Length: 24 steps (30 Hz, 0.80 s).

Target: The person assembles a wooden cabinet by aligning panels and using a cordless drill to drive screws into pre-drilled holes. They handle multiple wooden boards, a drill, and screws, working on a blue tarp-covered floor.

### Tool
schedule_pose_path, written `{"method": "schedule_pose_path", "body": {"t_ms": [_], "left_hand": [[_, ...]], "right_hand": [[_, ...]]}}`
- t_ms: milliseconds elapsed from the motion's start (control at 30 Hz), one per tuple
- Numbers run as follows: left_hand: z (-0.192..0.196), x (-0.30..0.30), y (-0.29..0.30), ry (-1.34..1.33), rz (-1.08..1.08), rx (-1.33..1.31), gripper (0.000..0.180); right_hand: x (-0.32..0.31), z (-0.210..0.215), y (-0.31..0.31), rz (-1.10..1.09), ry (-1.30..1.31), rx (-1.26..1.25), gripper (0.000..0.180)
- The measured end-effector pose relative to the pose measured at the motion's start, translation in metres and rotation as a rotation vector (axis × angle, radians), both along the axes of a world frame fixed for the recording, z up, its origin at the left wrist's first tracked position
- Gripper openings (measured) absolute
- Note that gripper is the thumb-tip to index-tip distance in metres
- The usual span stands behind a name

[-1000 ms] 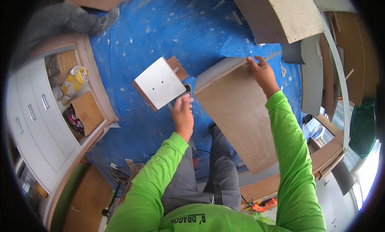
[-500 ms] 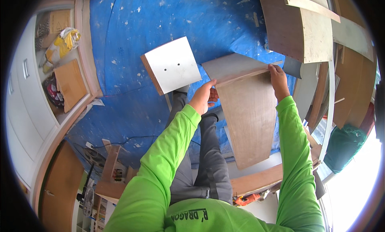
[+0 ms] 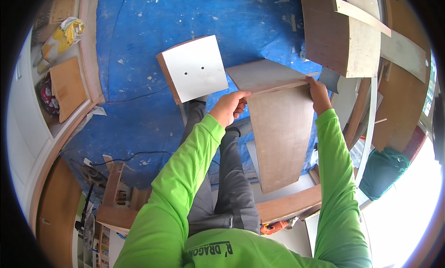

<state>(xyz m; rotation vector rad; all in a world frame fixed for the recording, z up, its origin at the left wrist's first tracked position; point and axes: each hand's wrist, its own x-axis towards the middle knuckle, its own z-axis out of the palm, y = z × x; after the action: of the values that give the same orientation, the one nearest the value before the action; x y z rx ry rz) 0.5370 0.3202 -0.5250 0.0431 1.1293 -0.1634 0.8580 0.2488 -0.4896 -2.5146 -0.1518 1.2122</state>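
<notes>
A plywood box (image 3: 282, 136) stands in front of me, its grain-marked face toward me and a greyish top panel (image 3: 266, 73) meeting it along a pale edge. My left hand (image 3: 227, 108) is closed on the left corner of that edge, fingers curled under. At the right corner, my right hand (image 3: 319, 94) grips the same edge between thumb and fingers. To the left of the box is a smaller wooden box (image 3: 192, 71) with a white face and two dark holes.
Blue sheeting (image 3: 153, 45) covers the floor. A larger wooden box (image 3: 327, 31) with a loose strip (image 3: 361, 16) on it stands far right. Boards (image 3: 403, 92) and a green bundle (image 3: 384, 173) lie rightward. An orange power tool (image 3: 274, 227) sits near me. A cable (image 3: 134, 154) crosses the sheeting.
The view has shifted slightly, so the scene sits a little further left. Both hands keep their hold on the plywood box's corners.
</notes>
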Motion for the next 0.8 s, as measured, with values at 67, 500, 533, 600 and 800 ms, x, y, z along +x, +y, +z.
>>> {"method": "schedule_pose_path", "body": {"t_ms": [67,500,533,600,800], "left_hand": [[0.000,0.001,0.000,0.003,-0.005,0.006,0.026],[0.003,0.002,0.000,0.092,-0.106,0.137,0.034],[0.005,0.002,-0.001,0.115,-0.148,0.189,0.037],[0.016,-0.004,-0.004,0.262,-0.519,0.698,0.035],[0.065,0.048,-0.007,0.027,-0.537,1.726,0.027]], "right_hand": [[0.000,0.001,0.000,0.007,-0.019,-0.007,0.052],[0.010,-0.015,-0.011,0.067,-0.080,-0.035,0.057],[0.014,-0.016,-0.018,0.048,-0.079,-0.023,0.059],[0.003,-0.002,-0.007,0.020,-0.091,-0.033,0.063],[-0.007,0.015,-0.039,0.017,-0.113,0.276,0.053]]}}
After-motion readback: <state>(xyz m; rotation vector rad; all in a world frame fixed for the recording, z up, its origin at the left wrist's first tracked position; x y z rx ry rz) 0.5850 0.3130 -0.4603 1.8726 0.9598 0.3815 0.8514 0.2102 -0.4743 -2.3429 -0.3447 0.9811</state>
